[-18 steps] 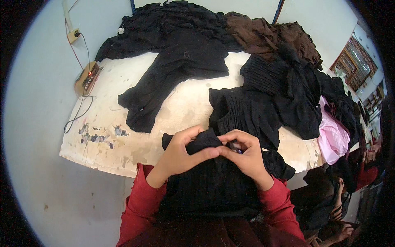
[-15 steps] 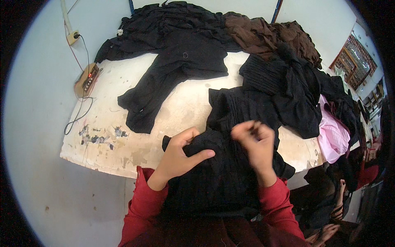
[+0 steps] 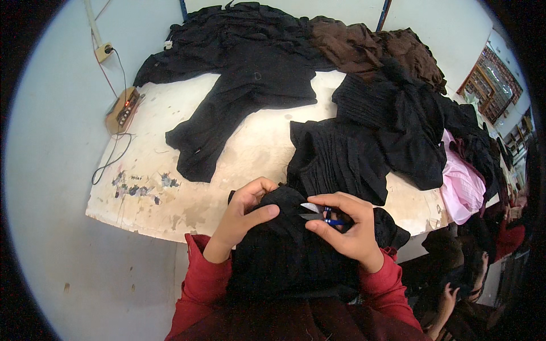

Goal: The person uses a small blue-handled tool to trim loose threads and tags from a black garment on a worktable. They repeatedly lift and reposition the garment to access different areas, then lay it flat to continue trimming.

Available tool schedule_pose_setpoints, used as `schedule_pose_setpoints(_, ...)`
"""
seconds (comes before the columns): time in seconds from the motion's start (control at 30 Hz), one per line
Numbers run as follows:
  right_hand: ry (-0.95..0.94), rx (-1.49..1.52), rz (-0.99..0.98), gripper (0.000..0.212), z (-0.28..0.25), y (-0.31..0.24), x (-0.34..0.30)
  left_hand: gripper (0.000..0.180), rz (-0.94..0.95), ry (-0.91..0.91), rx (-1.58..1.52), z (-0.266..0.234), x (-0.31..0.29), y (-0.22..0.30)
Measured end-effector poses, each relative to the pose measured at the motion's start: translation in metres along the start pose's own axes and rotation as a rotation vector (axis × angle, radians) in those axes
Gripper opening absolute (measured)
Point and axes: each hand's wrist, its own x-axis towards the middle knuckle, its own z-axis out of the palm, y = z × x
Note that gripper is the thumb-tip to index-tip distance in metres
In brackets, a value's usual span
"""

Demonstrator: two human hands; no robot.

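Observation:
Black pleated fabric of a garment (image 3: 284, 261) is drawn over the table's front edge toward me. My left hand (image 3: 248, 213) grips a bunched part of it, thumb on top and fingers behind the cloth. Small blue-handled thread snips (image 3: 331, 220) sit between the thumb and fingers of my right hand (image 3: 351, 224). Their two blades stand apart and point left, close above the dark cloth by my left hand. Whether the blades touch a thread cannot be made out.
On the pale, stained table (image 3: 250, 148) lie black garments (image 3: 239, 57), brown cloth (image 3: 364, 48) and a pink piece (image 3: 463, 182). At the left, a power strip (image 3: 122, 111) trails a cable. Another person's hand (image 3: 448, 298) is at lower right.
My right hand, blurred before, has moved down and slightly left to the cloth, and the snips now show clearly. My left hand has shifted slightly left, still gripping the garment.

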Motion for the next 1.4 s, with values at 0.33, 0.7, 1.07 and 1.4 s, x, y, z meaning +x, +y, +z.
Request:
schedule_pose_setpoints(0.33, 0.027, -0.083, -0.146, 0.032, 0.019, 0.006, 0.007, 0.012, -0.035, 0.014, -0.042, 0.006, -0.001, 0.000)
schedule_pose_setpoints(0.7, -0.019, 0.072, 0.213, 0.025, 0.008, -0.012, -0.016, 0.009, -0.058, 0.086, -0.146, 0.006, -0.004, -0.005)
schedule_pose_setpoints(1.07, 0.102, -0.036, 0.117, 0.019, 0.023, -0.005, -0.012, 0.009, -0.038, 0.104, -0.109, 0.012, -0.004, -0.003)
schedule_pose_setpoints(1.4, 0.203, 0.345, 0.229, 0.034, 0.018, 0.012, -0.009, 0.013, -0.028, 0.097, -0.126, 0.016, -0.006, -0.005)
